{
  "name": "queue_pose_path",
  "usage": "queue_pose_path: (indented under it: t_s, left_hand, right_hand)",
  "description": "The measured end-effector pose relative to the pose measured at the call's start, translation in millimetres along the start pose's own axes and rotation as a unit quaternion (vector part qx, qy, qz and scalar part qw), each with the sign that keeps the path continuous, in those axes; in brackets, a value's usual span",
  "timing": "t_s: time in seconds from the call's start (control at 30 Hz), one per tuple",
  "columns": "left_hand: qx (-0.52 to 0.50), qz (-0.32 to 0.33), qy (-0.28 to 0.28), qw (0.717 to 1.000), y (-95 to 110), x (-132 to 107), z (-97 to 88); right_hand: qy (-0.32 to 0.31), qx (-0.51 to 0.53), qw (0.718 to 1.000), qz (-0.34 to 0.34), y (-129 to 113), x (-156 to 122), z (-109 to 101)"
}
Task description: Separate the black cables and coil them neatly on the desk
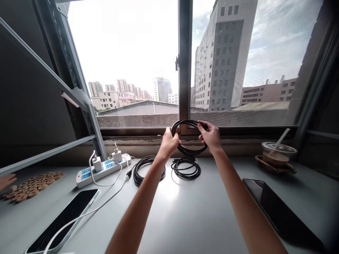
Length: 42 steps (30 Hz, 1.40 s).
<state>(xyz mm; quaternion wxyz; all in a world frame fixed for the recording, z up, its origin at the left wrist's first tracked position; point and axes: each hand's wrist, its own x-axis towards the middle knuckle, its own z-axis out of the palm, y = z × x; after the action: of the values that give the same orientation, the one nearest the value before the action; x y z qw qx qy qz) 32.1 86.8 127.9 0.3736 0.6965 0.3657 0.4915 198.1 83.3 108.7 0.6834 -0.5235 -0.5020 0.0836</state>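
A coiled black cable [194,152] is held up above the far part of the table, in front of the window. My left hand [169,142] grips the left side of the loop, thumb toward the middle. On the opposite side my right hand [210,135] is closed on the same coil, thumb and fingers pinching it. Below and to the left, a second black cable coil [136,173] lies on the table, partly behind my left forearm. A smaller black cable coil [186,175] rests on the table beneath the held one.
A white power strip [82,183] with two plugged chargers stands at left. A phone [65,218] lies there under a white cord. Round wooden pieces [34,187] and another person's hand [7,181] are far left. At right are a dark phone [278,211] and a drink cup [277,155] in a holder.
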Motion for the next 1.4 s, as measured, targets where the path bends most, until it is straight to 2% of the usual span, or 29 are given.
queue_pose_path:
  t_s: [0.07, 0.13, 0.23, 0.33, 0.47, 0.6, 0.73, 0.9, 1.1, 1.23, 1.4]
  left_hand:
    - [0.024, 0.000, 0.053, 0.998, -17.4, 8.0, 4.9]
    - [0.103, 0.010, 0.096, 0.990, -31.9, 13.7, 5.9]
    - [0.253, 0.007, 0.116, 0.960, -52.4, 19.4, 4.8]
    - [0.300, -0.029, 0.075, 0.951, -78.3, 23.1, 6.7]
    - [0.351, -0.085, -0.012, 0.932, -117.3, 20.6, 16.7]
    - [0.406, -0.107, -0.063, 0.906, -142.4, 12.4, 28.4]
    - [0.433, -0.096, -0.071, 0.893, -152.0, 8.2, 33.9]
    - [0.435, -0.084, -0.057, 0.895, -160.6, 5.3, 36.8]
    - [0.411, -0.076, -0.029, 0.908, -167.1, 1.5, 40.1]
    - [0.391, -0.013, 0.021, 0.920, -163.7, -9.1, 36.9]
    - [0.377, 0.072, 0.047, 0.922, -159.1, -22.3, 30.1]
  right_hand:
    - [-0.059, -0.007, 0.996, 0.064, 15.7, -0.1, 2.1]
    - [-0.099, -0.018, 0.989, 0.109, 29.3, -1.3, 4.4]
    - [-0.137, -0.049, 0.977, 0.156, 49.9, -4.3, 9.6]
    - [-0.157, -0.100, 0.965, 0.185, 73.5, -9.4, 15.2]
    - [-0.195, -0.191, 0.936, 0.223, 104.7, -20.5, 15.7]
    - [-0.223, -0.247, 0.915, 0.230, 127.7, -33.3, 10.2]
    - [-0.195, -0.263, 0.924, 0.195, 143.3, -41.5, 8.8]
    - [-0.149, -0.267, 0.932, 0.193, 156.9, -43.1, 12.6]
    - [-0.147, -0.187, 0.952, 0.191, 164.8, -39.6, 6.0]
    - [-0.131, -0.186, 0.952, 0.204, 167.7, -41.7, 4.8]
    - [-0.108, -0.265, 0.939, 0.189, 165.3, -48.2, 9.0]
